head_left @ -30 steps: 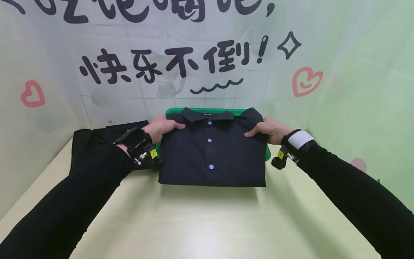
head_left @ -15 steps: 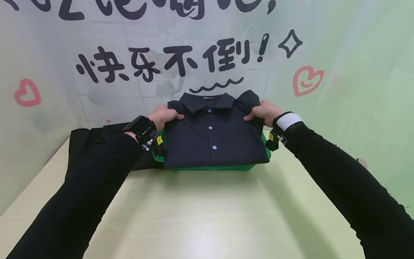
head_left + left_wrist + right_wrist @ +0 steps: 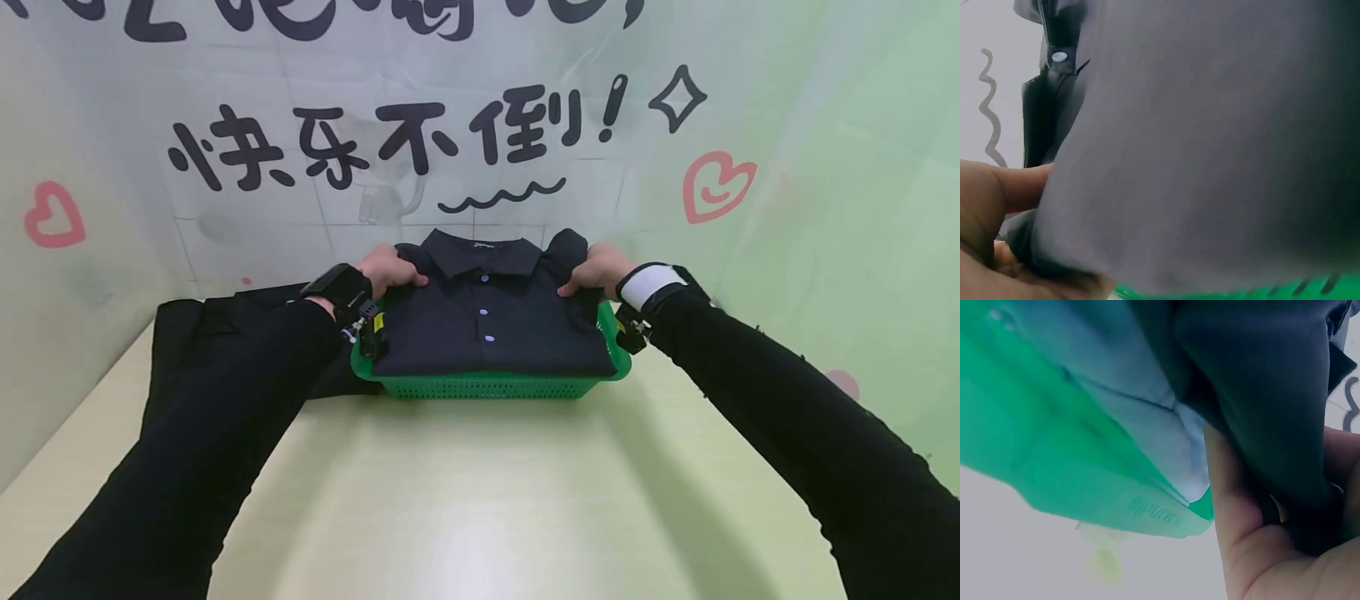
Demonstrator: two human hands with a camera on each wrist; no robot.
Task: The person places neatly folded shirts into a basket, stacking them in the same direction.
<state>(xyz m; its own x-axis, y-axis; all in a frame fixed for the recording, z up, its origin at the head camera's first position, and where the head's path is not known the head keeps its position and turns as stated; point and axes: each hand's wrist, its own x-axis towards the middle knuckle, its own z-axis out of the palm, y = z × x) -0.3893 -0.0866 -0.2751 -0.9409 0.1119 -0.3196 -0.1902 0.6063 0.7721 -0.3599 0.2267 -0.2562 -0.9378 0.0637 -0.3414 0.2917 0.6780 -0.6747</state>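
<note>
- Both hands pinch the folded dark polo shirt (image 3: 487, 312): left hand (image 3: 386, 271) at its 10 o'clock shoulder, right hand (image 3: 596, 268) at 2 o'clock.
- Shirt lies in the green basket (image 3: 487, 385), collar toward 12, equally near both hands.

Black shirt (image 3: 487, 321) — white buttons, green perforated basket (image 3: 487, 386)
</note>
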